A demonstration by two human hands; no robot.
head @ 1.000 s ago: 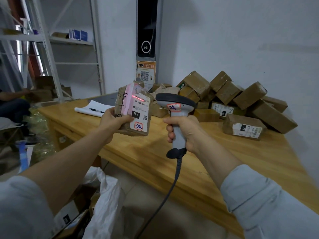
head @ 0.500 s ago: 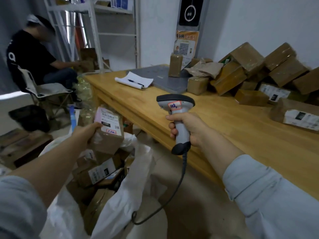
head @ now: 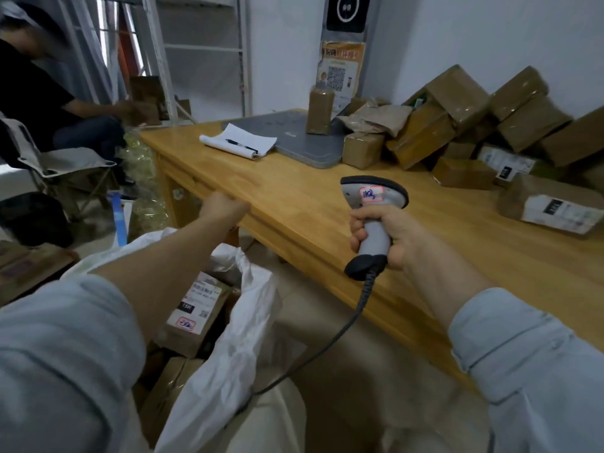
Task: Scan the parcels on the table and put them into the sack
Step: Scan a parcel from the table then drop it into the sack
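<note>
Below, a labelled parcel [head: 196, 308] lies inside the white sack [head: 238, 338] beside the counter [head: 294, 204]. Above it my left hand [head: 225, 207] hangs empty and loosely curled at the counter's edge. My right hand [head: 392, 235] grips the grey scanner [head: 372, 196] by its handle, over the counter; brown parcels [head: 457, 103] are heaped on it against the far wall.

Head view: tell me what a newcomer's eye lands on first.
The grey barcode scanner gripped in the right hand, centre frame above the wooden table. Behind it, brown parcels lie heaped at far right; lower left, the open white sack holds a labelled parcel.
</note>
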